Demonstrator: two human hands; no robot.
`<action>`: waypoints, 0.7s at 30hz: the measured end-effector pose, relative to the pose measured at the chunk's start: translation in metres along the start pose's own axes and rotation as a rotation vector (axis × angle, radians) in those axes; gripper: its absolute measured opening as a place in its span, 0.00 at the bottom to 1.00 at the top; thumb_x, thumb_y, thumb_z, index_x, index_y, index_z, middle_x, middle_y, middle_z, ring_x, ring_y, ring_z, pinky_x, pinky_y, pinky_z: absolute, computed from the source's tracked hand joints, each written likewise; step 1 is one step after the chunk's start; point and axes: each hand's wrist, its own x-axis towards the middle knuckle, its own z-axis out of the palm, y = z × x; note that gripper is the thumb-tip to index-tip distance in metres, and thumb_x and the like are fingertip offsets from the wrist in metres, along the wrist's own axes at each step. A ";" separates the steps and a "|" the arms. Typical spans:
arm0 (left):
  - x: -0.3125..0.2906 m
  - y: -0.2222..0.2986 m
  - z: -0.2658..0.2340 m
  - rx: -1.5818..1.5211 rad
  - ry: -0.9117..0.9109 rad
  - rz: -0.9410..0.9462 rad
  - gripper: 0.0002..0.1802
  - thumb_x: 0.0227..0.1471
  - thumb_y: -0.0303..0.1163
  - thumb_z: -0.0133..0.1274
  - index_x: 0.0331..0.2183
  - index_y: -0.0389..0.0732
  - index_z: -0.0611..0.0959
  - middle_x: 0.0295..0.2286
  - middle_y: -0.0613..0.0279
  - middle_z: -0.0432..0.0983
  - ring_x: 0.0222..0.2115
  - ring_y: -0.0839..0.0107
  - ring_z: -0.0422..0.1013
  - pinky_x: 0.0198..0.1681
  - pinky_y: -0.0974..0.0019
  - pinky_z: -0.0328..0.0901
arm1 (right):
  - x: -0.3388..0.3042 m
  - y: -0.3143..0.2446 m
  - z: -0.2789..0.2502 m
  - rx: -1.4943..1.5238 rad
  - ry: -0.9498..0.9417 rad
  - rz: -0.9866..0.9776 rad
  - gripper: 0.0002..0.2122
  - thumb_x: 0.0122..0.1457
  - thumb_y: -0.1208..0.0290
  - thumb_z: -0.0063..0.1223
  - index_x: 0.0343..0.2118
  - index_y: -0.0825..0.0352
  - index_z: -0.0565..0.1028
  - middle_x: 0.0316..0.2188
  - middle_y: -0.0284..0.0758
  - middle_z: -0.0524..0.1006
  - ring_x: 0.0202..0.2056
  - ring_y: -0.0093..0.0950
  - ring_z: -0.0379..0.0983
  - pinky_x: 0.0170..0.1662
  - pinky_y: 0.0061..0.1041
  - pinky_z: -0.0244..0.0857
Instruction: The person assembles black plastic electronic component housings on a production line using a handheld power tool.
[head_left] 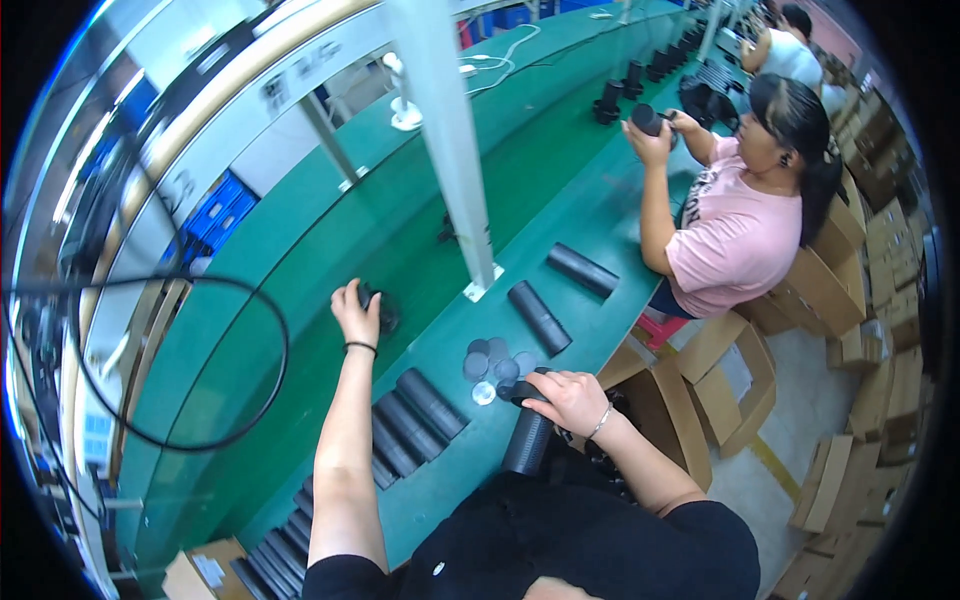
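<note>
Out over the green belt, my left hand (355, 315) has its fingers curled on a small black round part (386, 310); its exact kind is unclear. Close to my body, my right hand (575, 400) grips a black ring-shaped piece (522, 391) at the upper end of a ribbed black tube (527, 443). Just left of that hand lie several dark round discs (477, 366) and one clear, shiny disc (483, 393). Two black tubes (539, 318) rest farther along the table, and several more tubes (405, 432) lie side by side near my left forearm.
A grey metal post (445, 150) stands on the green table (450, 540) ahead. To the right, a person in a pink shirt (735, 230) holds a dark cylindrical part (648, 121). Open cardboard boxes (735, 385) sit on the floor. A black cable (285, 350) loops at left.
</note>
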 end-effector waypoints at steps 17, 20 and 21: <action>-0.004 0.058 -0.028 0.248 -0.109 0.034 0.40 0.40 0.29 0.58 0.55 0.41 0.60 0.48 0.45 0.56 0.50 0.50 0.53 0.51 0.53 0.54 | 0.121 0.222 0.013 0.498 0.539 0.623 0.12 0.61 0.64 0.41 0.37 0.69 0.71 0.23 0.42 0.73 0.25 0.32 0.74 0.28 0.28 0.66; -0.035 0.088 -0.036 -0.007 -0.216 -0.148 0.32 0.41 0.25 0.55 0.51 0.38 0.66 0.42 0.50 0.65 0.42 0.60 0.64 0.42 0.61 0.63 | 0.178 0.278 0.047 0.840 0.362 0.870 0.13 0.61 0.62 0.40 0.39 0.67 0.69 0.20 0.39 0.72 0.18 0.29 0.71 0.21 0.25 0.64; -0.042 0.103 -0.035 -0.122 -0.300 -0.220 0.29 0.42 0.24 0.55 0.49 0.37 0.68 0.38 0.53 0.69 0.37 0.63 0.68 0.39 0.65 0.65 | 0.196 0.297 0.063 0.883 0.349 0.910 0.13 0.60 0.61 0.41 0.40 0.67 0.69 0.21 0.39 0.72 0.17 0.28 0.71 0.19 0.25 0.64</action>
